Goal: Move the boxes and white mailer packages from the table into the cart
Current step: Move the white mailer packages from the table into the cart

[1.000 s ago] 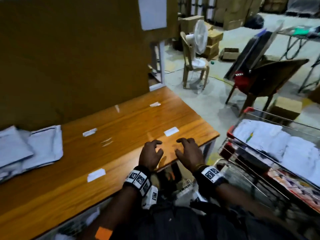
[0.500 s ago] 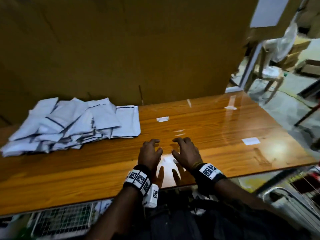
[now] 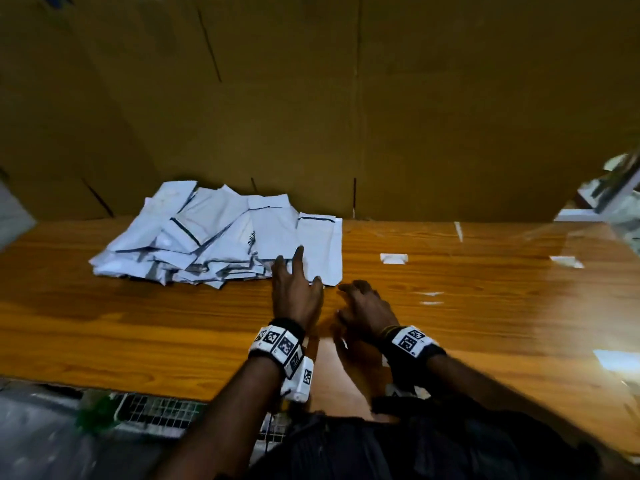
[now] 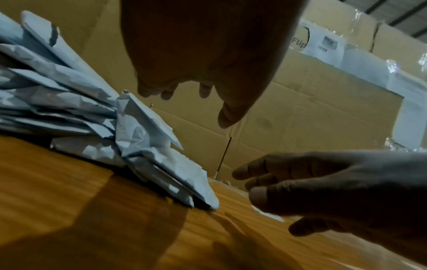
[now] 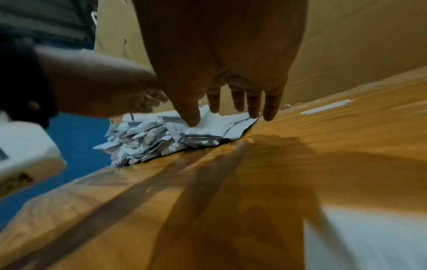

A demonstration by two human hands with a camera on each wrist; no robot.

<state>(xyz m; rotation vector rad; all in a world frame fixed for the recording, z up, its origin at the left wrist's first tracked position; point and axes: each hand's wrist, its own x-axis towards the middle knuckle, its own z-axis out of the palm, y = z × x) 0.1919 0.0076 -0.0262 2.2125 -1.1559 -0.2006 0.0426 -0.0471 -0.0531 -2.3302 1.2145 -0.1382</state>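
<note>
While I reach for the pile of mailers (image 3: 221, 237) near the desk's (image 3: 485, 306) back edge, against the cardboard wall (image 3: 346, 98), both hands are empty. My left hand (image 3: 294, 292) is spread wide, fingers straight, over the pile's near right corner, above the rightmost mailer (image 3: 320, 244); whether it touches yet I cannot tell. My right hand (image 3: 367, 306) hovers just beside that corner, fingers loosely curved, holding nothing.

To do this well, I think: slide the right fingers under the bottom layer at the corner, press down from above with the left, and clamp a thick bunch. The mailers look slick and crumpled, so a loose grab may shed some on the way to the cart, which is not in view. No boxes to move show on the desk.

Writing: the left wrist view shows "Flip" on a label (image 4: 321, 43) on the boxes behind; print on one mailer is too small to read. White tape bits (image 3: 393, 258) dot the desk.
</note>
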